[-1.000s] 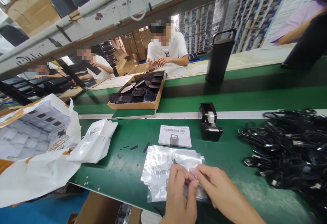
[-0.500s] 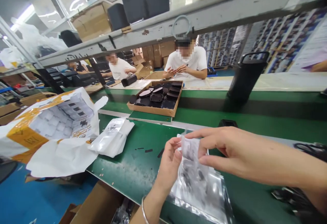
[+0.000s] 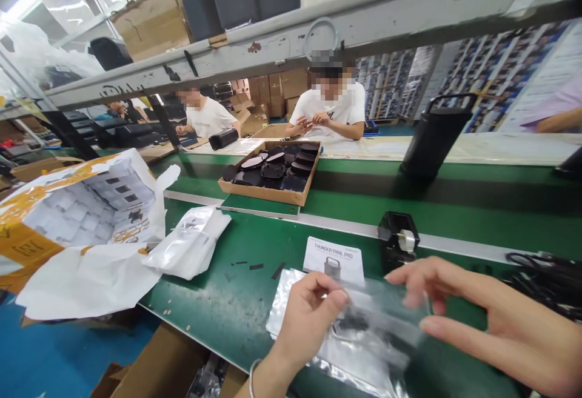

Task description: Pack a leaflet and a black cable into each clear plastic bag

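Note:
Thumb and fingers of my left hand [image 3: 307,319] are pinched on the left edge of a clear plastic bag [image 3: 379,328]. The bag is smeared by motion, and I cannot make out the dark shapes in or under it. At its right end is my right hand [image 3: 482,319], open, with thumb and fingers apart and partly blurred. Beyond the bag, a printed leaflet [image 3: 336,254] reading THUNDERTRAIL PRO lies on the green bench [image 3: 236,295]. More clear plastic bags [image 3: 282,295] lie under and beside my left hand.
A black block with a white knob [image 3: 398,240] stands behind my right hand, near black cables [image 3: 545,283]. Left are stacked plastic sleeves [image 3: 191,243] and an opened white package [image 3: 91,292]. A carton tray [image 3: 268,195] holds black parts. A black speaker [image 3: 434,137] stands further back; people sit opposite.
My right hand has moved right, off its earlier hold, and its fingers have spread. The plastic bag has swung out to the right from my left hand. The leaflet and black block now show.

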The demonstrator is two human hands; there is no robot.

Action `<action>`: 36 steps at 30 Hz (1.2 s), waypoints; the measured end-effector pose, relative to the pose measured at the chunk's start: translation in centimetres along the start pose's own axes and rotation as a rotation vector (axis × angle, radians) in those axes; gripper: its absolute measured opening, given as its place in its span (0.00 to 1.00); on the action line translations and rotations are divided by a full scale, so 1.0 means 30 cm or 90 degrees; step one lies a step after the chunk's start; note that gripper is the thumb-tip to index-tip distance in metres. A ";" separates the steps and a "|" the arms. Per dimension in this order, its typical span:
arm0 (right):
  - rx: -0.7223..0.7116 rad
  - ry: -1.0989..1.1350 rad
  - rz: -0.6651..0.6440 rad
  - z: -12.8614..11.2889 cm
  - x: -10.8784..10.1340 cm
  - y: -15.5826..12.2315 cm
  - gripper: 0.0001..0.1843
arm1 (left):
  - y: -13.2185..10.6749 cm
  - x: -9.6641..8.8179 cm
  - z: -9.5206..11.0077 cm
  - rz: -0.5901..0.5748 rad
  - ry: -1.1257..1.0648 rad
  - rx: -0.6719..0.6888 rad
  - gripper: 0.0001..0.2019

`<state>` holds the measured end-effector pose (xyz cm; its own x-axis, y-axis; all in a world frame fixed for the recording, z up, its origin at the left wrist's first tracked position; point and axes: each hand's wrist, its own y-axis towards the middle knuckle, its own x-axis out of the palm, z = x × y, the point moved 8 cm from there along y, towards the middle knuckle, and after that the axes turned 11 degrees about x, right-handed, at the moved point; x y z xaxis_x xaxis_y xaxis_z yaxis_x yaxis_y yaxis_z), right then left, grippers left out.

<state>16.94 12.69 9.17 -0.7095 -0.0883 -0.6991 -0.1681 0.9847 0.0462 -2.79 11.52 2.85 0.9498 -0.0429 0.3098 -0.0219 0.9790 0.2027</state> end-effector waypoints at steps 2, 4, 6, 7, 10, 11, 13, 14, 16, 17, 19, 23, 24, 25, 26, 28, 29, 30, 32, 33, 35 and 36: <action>0.049 0.079 -0.057 0.046 0.051 0.011 0.34 | 0.005 -0.014 0.002 0.034 0.052 0.022 0.17; 0.102 0.145 -0.058 0.083 0.098 0.021 0.32 | 0.013 -0.018 -0.002 0.051 0.078 0.039 0.15; 0.129 0.183 -0.061 0.099 0.141 0.027 0.15 | 0.025 -0.009 -0.017 0.038 0.068 0.031 0.15; 0.132 0.196 -0.063 0.100 0.155 0.030 0.15 | 0.031 -0.003 -0.031 0.027 0.060 0.011 0.17; 0.118 0.203 -0.059 0.102 0.159 0.034 0.17 | 0.042 0.011 -0.065 -0.005 0.086 -0.055 0.15; 0.114 0.203 -0.045 0.106 0.148 0.034 0.16 | 0.044 0.012 -0.068 -0.017 0.114 -0.060 0.12; 0.105 0.200 -0.024 0.116 0.124 0.032 0.15 | 0.050 0.018 -0.060 -0.054 0.166 -0.042 0.11; 0.096 0.198 -0.018 0.119 0.114 0.029 0.14 | 0.052 0.020 -0.053 -0.073 0.181 -0.027 0.12; 0.066 0.196 -0.017 0.117 0.102 0.023 0.13 | 0.056 0.016 -0.043 -0.099 0.195 -0.008 0.14; 0.049 0.198 -0.017 0.114 0.099 0.020 0.13 | 0.057 0.010 -0.041 -0.102 0.195 -0.007 0.15; 0.025 0.203 -0.008 0.112 0.094 0.016 0.13 | 0.061 -0.007 -0.040 -0.086 0.177 -0.018 0.16; -0.001 0.199 -0.015 0.111 0.109 0.010 0.13 | 0.069 -0.004 -0.048 -0.042 0.062 -0.050 0.24; -0.008 0.197 -0.025 0.111 0.117 0.007 0.13 | 0.070 0.004 -0.055 -0.041 0.059 -0.061 0.26; -0.016 0.192 -0.041 0.111 0.127 0.003 0.13 | 0.071 0.013 -0.066 -0.044 0.076 -0.076 0.29; -0.022 0.183 -0.049 0.114 0.133 0.000 0.14 | 0.071 0.020 -0.078 -0.049 0.111 -0.089 0.27; -0.022 0.160 -0.003 0.136 0.117 -0.001 0.15 | 0.070 0.027 -0.100 -0.054 0.191 -0.101 0.18; -0.002 0.144 0.059 0.159 0.091 0.004 0.14 | 0.069 0.029 -0.108 -0.054 0.215 -0.098 0.15; 0.044 0.122 0.136 0.193 0.058 0.010 0.13 | 0.067 0.029 -0.115 -0.051 0.224 -0.090 0.14; 0.181 0.068 0.260 0.274 -0.002 0.025 0.17 | 0.060 0.027 -0.129 -0.041 0.205 -0.073 0.14; 0.247 0.044 0.276 0.308 -0.017 0.039 0.19 | 0.055 0.023 -0.137 -0.033 0.186 -0.069 0.14; 0.325 0.025 0.239 0.350 -0.022 0.079 0.21 | 0.045 0.017 -0.149 -0.019 0.158 -0.056 0.14; 0.335 0.031 0.207 0.357 -0.017 0.101 0.20 | 0.041 0.014 -0.153 -0.013 0.152 -0.049 0.14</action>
<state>24.12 17.34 2.01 -0.7000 0.2337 -0.6748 0.4130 0.9034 -0.1156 -0.99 13.61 -1.05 0.9968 -0.0228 0.0764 0.0125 0.9912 0.1321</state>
